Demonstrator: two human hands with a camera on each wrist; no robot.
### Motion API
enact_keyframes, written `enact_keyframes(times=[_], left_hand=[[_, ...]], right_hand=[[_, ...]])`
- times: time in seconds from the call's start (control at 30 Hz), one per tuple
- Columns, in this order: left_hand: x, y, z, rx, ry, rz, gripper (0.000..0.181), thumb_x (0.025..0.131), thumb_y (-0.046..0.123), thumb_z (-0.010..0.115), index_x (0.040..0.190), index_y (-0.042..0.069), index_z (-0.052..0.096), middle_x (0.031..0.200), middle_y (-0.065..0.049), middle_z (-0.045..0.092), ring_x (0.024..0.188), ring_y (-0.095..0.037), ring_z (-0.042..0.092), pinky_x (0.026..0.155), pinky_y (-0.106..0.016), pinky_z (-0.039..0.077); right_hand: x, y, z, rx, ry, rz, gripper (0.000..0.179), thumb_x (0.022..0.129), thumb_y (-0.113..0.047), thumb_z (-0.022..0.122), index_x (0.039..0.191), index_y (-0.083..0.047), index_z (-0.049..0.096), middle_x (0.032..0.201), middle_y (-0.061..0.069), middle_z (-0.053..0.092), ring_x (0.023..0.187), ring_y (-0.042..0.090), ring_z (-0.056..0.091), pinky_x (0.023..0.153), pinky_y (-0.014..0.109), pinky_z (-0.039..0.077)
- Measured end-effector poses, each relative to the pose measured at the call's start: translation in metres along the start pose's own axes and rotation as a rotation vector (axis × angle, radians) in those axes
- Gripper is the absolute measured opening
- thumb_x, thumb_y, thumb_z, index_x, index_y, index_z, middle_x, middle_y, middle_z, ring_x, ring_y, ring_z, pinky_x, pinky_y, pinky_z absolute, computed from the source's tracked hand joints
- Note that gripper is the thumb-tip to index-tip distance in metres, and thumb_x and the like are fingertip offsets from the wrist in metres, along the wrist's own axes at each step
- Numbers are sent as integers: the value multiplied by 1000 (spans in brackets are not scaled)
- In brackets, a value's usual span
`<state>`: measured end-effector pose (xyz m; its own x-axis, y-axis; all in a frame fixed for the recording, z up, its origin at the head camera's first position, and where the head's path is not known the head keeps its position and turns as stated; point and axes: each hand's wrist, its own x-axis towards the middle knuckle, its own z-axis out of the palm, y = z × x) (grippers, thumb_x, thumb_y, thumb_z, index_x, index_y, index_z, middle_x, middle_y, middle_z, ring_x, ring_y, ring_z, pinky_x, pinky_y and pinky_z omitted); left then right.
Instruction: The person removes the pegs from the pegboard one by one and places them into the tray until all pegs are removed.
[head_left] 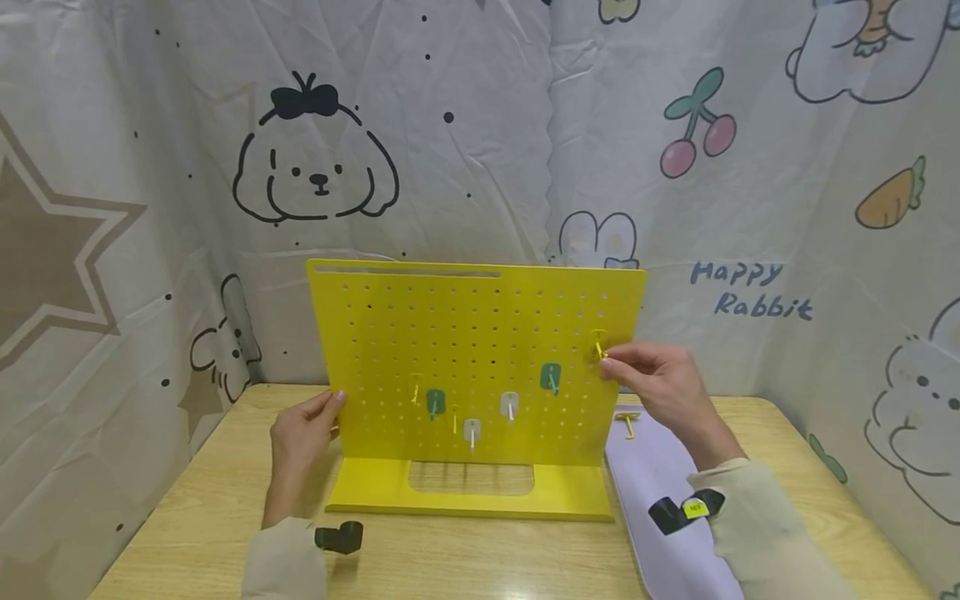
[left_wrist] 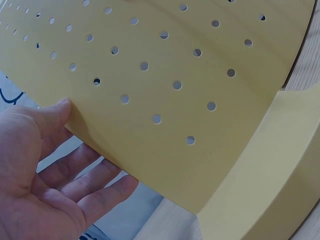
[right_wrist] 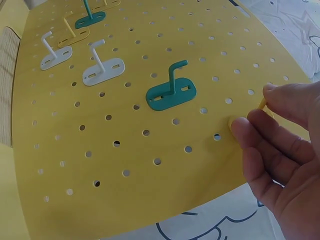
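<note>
Printed curtain behind wood-grain table. Holding upright yellow pegboard by left edge between thumb and fingers of left hand. Pinching yellow hook in right hand, at board's right side, above and right of green hook. On lavender mat: second yellow hook.

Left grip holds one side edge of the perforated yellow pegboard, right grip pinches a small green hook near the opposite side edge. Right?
Wrong colour: the head view shows the right grip pinching a small yellow hook, not a green one, near the opposite side edge. The left grip does hold one side edge of the perforated yellow pegboard.
</note>
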<state>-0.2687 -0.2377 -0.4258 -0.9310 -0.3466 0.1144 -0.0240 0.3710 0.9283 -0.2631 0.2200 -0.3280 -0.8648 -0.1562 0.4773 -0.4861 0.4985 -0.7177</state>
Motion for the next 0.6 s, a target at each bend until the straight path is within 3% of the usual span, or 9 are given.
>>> enact_keyframes(times=[0.6], left_hand=[[-2, 2, -1, 16, 1, 17, 63, 97, 52, 59, 138, 4, 59, 128, -21, 63, 107, -32, 67, 78, -29, 61]], right_hand=[[-5, -4, -10, -4, 17, -64, 17, 96, -12, 69, 106, 1, 74, 102, 11, 74, 85, 16, 67, 83, 16, 54]])
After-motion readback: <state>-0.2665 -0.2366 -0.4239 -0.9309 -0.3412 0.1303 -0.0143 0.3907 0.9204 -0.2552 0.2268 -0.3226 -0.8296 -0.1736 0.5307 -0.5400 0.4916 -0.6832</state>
